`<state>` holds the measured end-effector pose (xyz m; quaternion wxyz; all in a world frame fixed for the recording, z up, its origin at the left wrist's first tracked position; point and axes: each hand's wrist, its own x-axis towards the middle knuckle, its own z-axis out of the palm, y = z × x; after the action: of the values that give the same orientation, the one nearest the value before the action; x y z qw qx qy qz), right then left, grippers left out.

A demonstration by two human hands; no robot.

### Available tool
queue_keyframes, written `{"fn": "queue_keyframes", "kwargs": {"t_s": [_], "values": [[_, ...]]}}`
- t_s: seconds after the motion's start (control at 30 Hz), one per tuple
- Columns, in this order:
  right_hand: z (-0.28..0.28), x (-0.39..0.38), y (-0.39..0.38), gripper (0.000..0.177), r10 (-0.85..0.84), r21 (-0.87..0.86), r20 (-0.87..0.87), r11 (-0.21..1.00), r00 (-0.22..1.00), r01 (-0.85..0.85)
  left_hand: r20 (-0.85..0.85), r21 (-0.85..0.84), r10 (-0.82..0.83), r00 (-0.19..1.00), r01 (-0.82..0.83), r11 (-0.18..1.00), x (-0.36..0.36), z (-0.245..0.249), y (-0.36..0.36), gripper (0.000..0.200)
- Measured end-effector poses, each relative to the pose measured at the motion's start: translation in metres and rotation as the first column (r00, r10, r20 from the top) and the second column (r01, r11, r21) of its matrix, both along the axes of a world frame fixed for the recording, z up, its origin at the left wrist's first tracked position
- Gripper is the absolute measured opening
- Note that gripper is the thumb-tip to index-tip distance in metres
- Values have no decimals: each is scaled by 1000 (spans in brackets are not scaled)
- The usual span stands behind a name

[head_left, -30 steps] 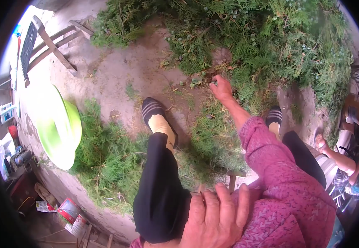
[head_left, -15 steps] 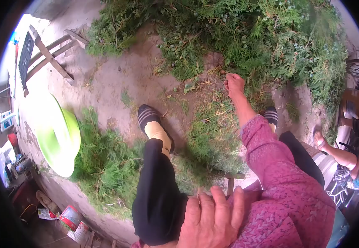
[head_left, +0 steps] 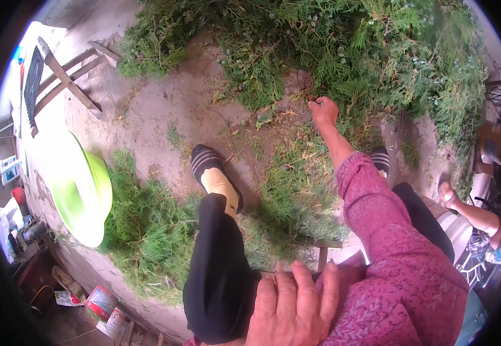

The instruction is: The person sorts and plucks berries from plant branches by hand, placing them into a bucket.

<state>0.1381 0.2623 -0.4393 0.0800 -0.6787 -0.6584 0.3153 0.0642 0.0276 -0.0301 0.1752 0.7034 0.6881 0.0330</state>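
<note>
While the left hand (head_left: 294,308) lies palm-down across the lap, its fingers slightly apart, the right hand (head_left: 325,112) is out at full stretch, down by the near edge of a great sprawl of leafy green branches (head_left: 343,52)! That heap fills the top of the floor (head_left: 164,109), dotted with small bluish cones. The right fingers are curled, thumb and forefinger close together, and I can't tell from here whether anything is pinched between them. Loose sprigs (head_left: 299,184) litter the ground below that wrist, between two dark shoes (head_left: 206,160), each striped in white. Over on the left, a lime-green basin (head_left: 97,179) tips on its side, right beside a second pile of greenery (head_left: 152,230), with a folding wooden frame (head_left: 68,75) beyond. Now for the print: down in the corner sit a red-and-white packet (head_left: 67,298) and a red-and-white tub (head_left: 100,302), both lettered too small to read. At far right, a cardboard box (head_left: 494,140) stands near another person's bare foot (head_left: 448,193), that person seated at the very edge.
</note>
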Motion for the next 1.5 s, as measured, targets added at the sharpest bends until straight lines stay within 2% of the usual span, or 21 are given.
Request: {"fn": "queue_keyframes", "kwargs": {"t_s": [0.03, 0.1, 0.13, 0.17, 0.2, 0.23, 0.3, 0.43, 0.6, 0.77, 0.8, 0.87, 0.93, 0.97, 1.0, 1.27, 1.3, 1.33, 1.37, 1.43, 1.5], "values": [[1, 0, 2, 29, 1, -1, 0, 1000, 1000, -1, 0, -1, 1, 1000, -1, 1000, 0, 1, 1, 34], [3, 3, 7, 24, -211, -330, -217, 935, 953, 132, -1, -23, 21, 1000, -21, 1000, -1, 3, 2, 35], [1, 12, 8, 24, -209, -330, -216, 935, 954, 130, 0, -23, 22, 1000, -22, 999, 0, 3, -1, 35], [-1, 26, 6, 20, -436, -630, -534, 777, 724, 4, 24, 29, 73, 997, -74, 997, 1, 2, -6, 36], [-5, 37, 3, 17, -688, -776, -629, 575, 361, -257, 51, 80, 122, 991, -126, 989, 1, 2, -10, 36], [1, 41, -5, 17, -687, -776, -630, 576, 363, -257, 53, 81, 124, 991, -128, 988, 0, 1, -10, 36], [26, 47, -23, 19, -845, -843, -490, 396, 215, -365, 55, 82, 111, 992, -115, 990, 0, 1, -10, 36], [57, 36, -36, 27, -819, -785, -548, 433, 170, -444, 52, 98, 97, 994, -102, 990, 2, 1, -12, 37], [51, 24, -32, 21, -802, -777, -566, 441, 193, -449, 44, 96, 88, 995, -92, 991, 2, 2, -10, 37], [39, 15, -29, 21, -583, -740, -627, 653, 516, -161, 44, 97, 107, 993, -111, 989, -1, 0, -11, 37], [35, 10, -28, 21, -584, -742, -625, 651, 518, -160, 46, 92, 107, 993, -111, 990, -1, 0, -12, 36], [41, -16, -31, 18, -282, -571, -601, 806, 748, -155, 50, 91, 112, 992, -116, 989, -1, 0, -13, 36], [37, -39, -37, 19, -176, -517, -553, 839, 814, -170, 49, 93, 119, 992, -123, 988, -2, 0, -14, 35], [23, -48, -41, 21, 119, -245, -430, 939, 895, -242, 49, 79, 123, 991, -126, 989, -3, 1, -14, 35], [15, -54, -44, 23, 361, 27, -208, 931, 909, -364, 49, 65, 127, 991, -130, 989, -3, 1, -13, 35], [25, -71, -51, 22, 384, 43, -52, 923, 922, -382, 40, 89, 166, 985, -169, 982, -7, -1, -18, 34], [23, -67, -46, 21, 166, -264, -344, 928, 924, -265, 31, 93, 168, 985, -170, 981, -8, 0, -18, 34], [21, -60, -41, 20, -140, -562, -522, 798, 841, -216, 31, 95, 170, 985, -172, 981, -8, 1, -19, 34], [17, -46, -38, 20, -137, -561, -521, 799, 842, -217, 32, 76, 163, 986, -165, 983, -9, 2, -19, 34], [15, -13, -40, 18, -550, -738, -673, 447, 495, -506, 36, 62, 156, 987, -158, 986, -11, 3, -20, 34], [37, 7, -61, 18, -669, -810, -571, 367, 475, -458, 45, 62, 161, 986, -164, 985, -10, 3, -21, 35]]}}
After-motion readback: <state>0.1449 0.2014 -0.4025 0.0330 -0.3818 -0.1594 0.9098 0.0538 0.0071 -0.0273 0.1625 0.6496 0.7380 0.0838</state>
